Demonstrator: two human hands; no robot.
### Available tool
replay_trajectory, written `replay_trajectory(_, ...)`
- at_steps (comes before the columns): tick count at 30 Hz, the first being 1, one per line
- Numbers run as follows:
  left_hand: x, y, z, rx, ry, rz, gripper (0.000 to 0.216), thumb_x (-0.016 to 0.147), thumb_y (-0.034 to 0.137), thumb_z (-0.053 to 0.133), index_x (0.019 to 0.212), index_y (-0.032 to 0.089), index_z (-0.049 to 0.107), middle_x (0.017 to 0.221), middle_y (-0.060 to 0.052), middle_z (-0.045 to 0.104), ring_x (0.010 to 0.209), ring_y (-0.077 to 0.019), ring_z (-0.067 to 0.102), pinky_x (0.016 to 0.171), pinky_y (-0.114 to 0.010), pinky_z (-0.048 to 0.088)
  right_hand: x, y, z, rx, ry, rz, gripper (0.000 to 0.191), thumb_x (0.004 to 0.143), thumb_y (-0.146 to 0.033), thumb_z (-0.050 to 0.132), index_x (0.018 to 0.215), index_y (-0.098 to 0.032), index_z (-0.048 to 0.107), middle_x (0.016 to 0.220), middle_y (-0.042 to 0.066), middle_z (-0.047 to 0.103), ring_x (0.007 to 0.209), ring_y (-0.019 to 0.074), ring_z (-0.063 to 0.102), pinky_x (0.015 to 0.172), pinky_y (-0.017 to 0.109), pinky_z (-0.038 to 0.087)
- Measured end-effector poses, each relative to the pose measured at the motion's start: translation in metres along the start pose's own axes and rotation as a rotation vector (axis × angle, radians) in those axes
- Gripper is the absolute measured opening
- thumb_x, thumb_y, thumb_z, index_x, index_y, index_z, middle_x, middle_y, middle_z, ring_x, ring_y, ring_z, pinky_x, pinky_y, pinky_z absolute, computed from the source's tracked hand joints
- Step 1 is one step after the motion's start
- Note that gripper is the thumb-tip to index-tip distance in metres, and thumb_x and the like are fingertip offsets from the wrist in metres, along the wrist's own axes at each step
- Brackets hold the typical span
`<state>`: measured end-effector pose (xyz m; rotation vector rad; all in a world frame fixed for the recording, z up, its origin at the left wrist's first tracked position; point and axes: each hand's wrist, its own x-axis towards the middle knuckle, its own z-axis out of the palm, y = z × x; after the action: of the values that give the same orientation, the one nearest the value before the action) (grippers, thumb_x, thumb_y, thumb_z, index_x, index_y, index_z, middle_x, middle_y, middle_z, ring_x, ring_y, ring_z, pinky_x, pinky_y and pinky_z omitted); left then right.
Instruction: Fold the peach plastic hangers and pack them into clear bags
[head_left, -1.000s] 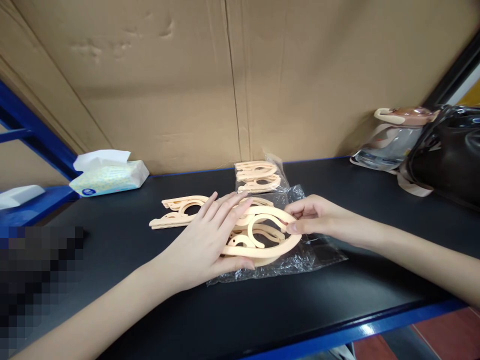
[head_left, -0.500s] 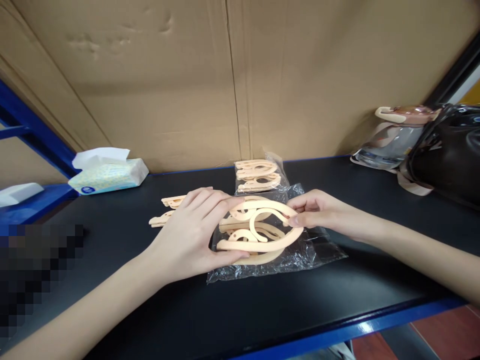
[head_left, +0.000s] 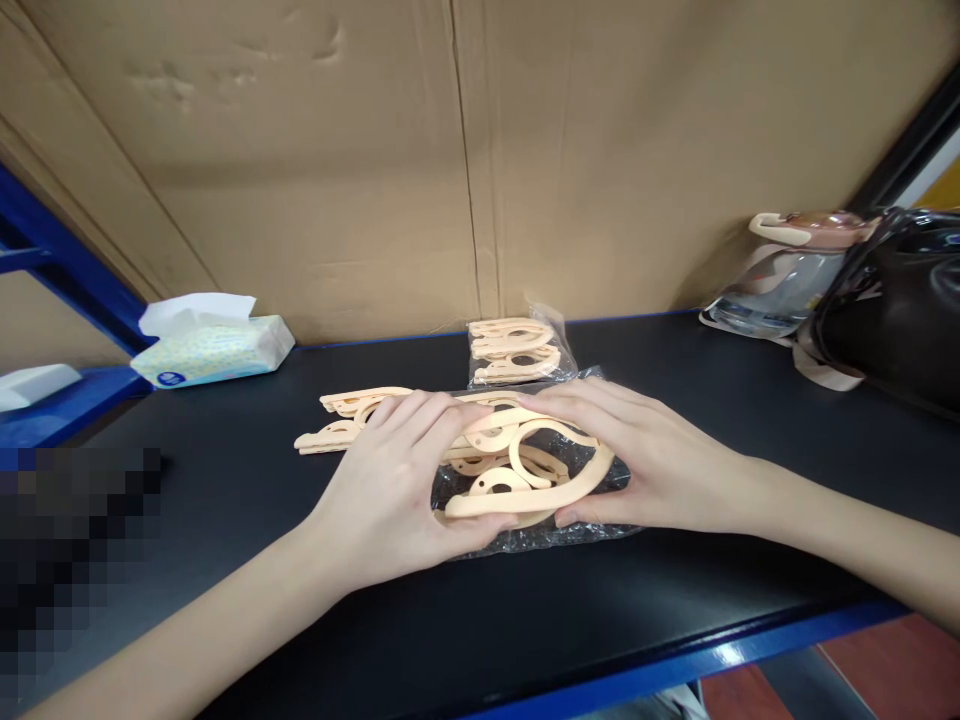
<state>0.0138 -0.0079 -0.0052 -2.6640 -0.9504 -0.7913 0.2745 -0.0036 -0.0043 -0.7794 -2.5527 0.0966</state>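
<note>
Between my two hands is a folded peach-coloured plastic folding hanger (head_left: pixel 547 500), its hook curled inside the curved arms. My left hand (head_left: pixel 405 470) grips its left end, fingers over the far side and thumb along the near side. Over the right end, my right hand (head_left: pixel 660 450) closes in the same way, thumb at the near edge. Beneath the hanger lies a clear plastic bag (head_left: pixel 540 540), with more hanger parts showing below, partly hidden. Loose folded hangers (head_left: pixel 330 438) lie beyond my left hand, partly covered by it.
A clear bag of folded hangers (head_left: pixel 516 350) lies at the back of the black table (head_left: pixel 465 620). A tissue pack (head_left: pixel 225 350) stands back left. At the right are a water bottle (head_left: pixel 787 280) and a black bag (head_left: pixel 900 310). Cardboard (head_left: pixel 337 180) walls the back.
My right hand has gone from pinching the hanger's right end to spreading over and around it. The hanger has shifted slightly right, and my left hand keeps its grip.
</note>
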Motion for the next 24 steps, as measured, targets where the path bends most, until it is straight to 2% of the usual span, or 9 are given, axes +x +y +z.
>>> replay_trajectory(3,0.001,0.0,0.002,0.004,-0.009,0.003,0.058,0.084,0.052,0.067,0.123,0.01,0.055,0.109,-0.01,0.064,0.1,-0.0259,0.057,0.089,-0.039,0.041,0.001,-0.004,0.0,0.018,-0.002,0.006,0.079,0.085,-0.052,0.068,0.149,-0.021,0.033,0.147,0.01,0.051,0.135,0.0223,0.047,0.109,0.038,0.045)
replay_trajectory(6,0.001,0.001,0.003,0.007,-0.025,-0.005,0.061,0.086,0.057,0.065,0.124,0.011,0.055,0.11,-0.01,0.064,0.101,-0.0267,0.057,0.089,-0.04,0.042,0.001,-0.006,-0.003,0.03,-0.012,0.021,0.071,0.089,-0.048,0.065,0.149,-0.024,0.035,0.148,0.008,0.051,0.135,0.0211,0.048,0.108,0.036,0.047)
replay_trajectory(9,0.0,-0.001,0.003,-0.006,-0.102,-0.003,0.066,0.09,0.063,0.057,0.132,0.012,0.049,0.123,-0.012,0.061,0.11,-0.0283,0.055,0.094,-0.042,0.041,-0.001,0.005,-0.016,0.028,-0.064,0.058,0.071,0.088,-0.049,0.065,0.15,-0.029,0.036,0.147,0.006,0.053,0.133,0.0242,0.052,0.108,0.041,0.047)
replay_trajectory(11,0.0,-0.006,0.002,-0.011,-0.151,-0.008,0.059,0.097,0.056,0.05,0.137,0.013,0.046,0.133,-0.012,0.057,0.119,-0.0288,0.052,0.099,-0.043,0.04,-0.004,0.02,-0.031,-0.007,-0.085,0.148,0.076,0.083,-0.054,0.068,0.149,-0.028,0.038,0.146,0.007,0.054,0.132,0.029,0.053,0.107,0.045,0.047)
replay_trajectory(13,-0.001,-0.015,0.002,0.0,-0.177,-0.015,0.046,0.102,0.043,0.042,0.135,0.012,0.048,0.134,-0.013,0.056,0.125,-0.0284,0.048,0.104,-0.044,0.038,-0.008,0.039,-0.049,-0.052,-0.093,0.273,0.074,0.08,-0.06,0.068,0.143,-0.026,0.047,0.143,0.008,0.057,0.128,0.0329,0.056,0.105,0.049,0.047)
replay_trajectory(17,-0.002,-0.035,0.004,0.054,-0.204,0.042,0.035,0.102,0.024,0.034,0.119,0.011,0.062,0.122,-0.011,0.064,0.122,-0.0275,0.051,0.107,-0.044,0.037,-0.02,0.065,-0.077,-0.101,-0.242,0.455,0.075,0.077,-0.062,0.065,0.142,-0.026,0.052,0.14,0.009,0.06,0.122,0.0371,0.059,0.099,0.049,0.051)
replay_trajectory(21,-0.003,-0.045,0.01,0.076,-0.262,0.102,0.032,0.101,0.022,0.038,0.109,0.016,0.069,0.111,-0.007,0.069,0.109,-0.0254,0.059,0.106,-0.047,0.036,-0.025,0.07,-0.078,-0.088,-0.456,0.507,0.076,0.071,-0.055,0.072,0.14,-0.026,0.056,0.132,0.01,0.065,0.117,0.0368,0.062,0.093,0.045,0.053)
replay_trajectory(24,-0.005,-0.045,0.013,0.072,-0.288,0.108,0.031,0.102,0.024,0.041,0.114,0.017,0.069,0.113,-0.006,0.069,0.104,-0.0244,0.06,0.098,-0.044,0.042,-0.023,0.067,-0.067,-0.108,-0.455,0.449,0.077,0.069,-0.055,0.073,0.139,-0.028,0.056,0.128,0.009,0.067,0.115,0.0369,0.062,0.093,0.048,0.052)
